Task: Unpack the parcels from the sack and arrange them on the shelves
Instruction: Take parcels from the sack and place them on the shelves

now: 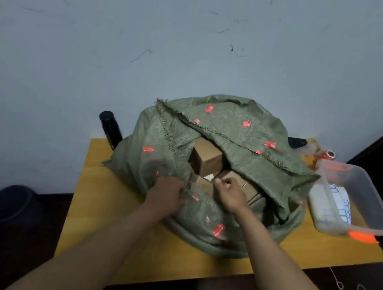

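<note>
Now we spread the sack (214, 133) open, left hand (165, 194) bunching its cloth, right hand (229, 191) pinching the edge; next, lift a box (207, 158) out.

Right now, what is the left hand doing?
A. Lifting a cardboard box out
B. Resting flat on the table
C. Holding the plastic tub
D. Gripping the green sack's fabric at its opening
D: the left hand bunches the green woven sack at its opening edge, cardboard boxes still inside.
</note>
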